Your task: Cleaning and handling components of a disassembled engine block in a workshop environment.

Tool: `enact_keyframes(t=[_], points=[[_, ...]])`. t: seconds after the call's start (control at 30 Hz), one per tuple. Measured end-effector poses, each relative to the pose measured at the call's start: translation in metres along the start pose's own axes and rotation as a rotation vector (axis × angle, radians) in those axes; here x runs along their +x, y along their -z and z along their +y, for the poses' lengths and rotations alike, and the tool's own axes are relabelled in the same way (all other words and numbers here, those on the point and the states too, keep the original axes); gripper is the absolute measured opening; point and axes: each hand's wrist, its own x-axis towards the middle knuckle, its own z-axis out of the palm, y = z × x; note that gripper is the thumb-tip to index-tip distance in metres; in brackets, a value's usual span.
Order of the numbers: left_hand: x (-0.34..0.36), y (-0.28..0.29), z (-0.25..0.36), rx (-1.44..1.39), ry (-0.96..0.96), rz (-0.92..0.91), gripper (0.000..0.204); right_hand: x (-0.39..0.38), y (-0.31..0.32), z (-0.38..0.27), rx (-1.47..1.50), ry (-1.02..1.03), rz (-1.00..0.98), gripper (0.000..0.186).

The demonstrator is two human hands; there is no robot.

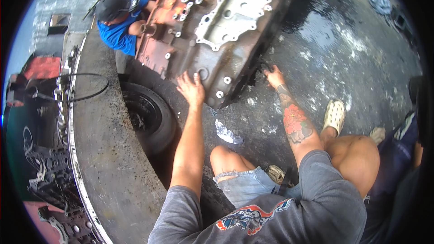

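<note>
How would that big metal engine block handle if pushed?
Likely rigid and heavy: the engine block looks like a thick metal casting. Probably won't roll readily, given its angular shape. Might slip on the wet-looking floor beside it.

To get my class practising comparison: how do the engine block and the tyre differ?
Shape: the engine block is long and angular, while the tyre is round.
Colour: the engine block is rusty red-brown and grey with a bright silvery section; the tyre is dark, nearly black.
Contact: the left hand lies against the engine block but is clear of the tyre.
Both look grimy, and neither shows whole in the picture.
</note>
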Motion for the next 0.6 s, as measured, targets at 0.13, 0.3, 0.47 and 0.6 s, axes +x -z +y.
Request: enact_keyframes(t=[0.13, 0.3, 0.47, 0.6], points=[[-0.006, -0.01, -0.002, -0.134, 0.064, 0.136, 0.057, 0.02, -0.013, -0.005, -0.038, 0.008, -0.027, 0.065], [-0.005, -0.004, 0.001, -0.148, 0.042, 0.168, 0.056, 0.051, -0.015, 0.004, -0.069, 0.081, 0.046, 0.072], [-0.005, 0.0, 0.003, -0.12, 0.102, 0.166, 0.053, 0.039, -0.012, 0.007, -0.092, -0.019, -0.15, 0.044], [-0.006, 0.001, 0.004, -0.106, 0.104, 0.145, 0.052, -0.011, 0.006, 0.012, -0.398, 0.162, -0.19, 0.044]])
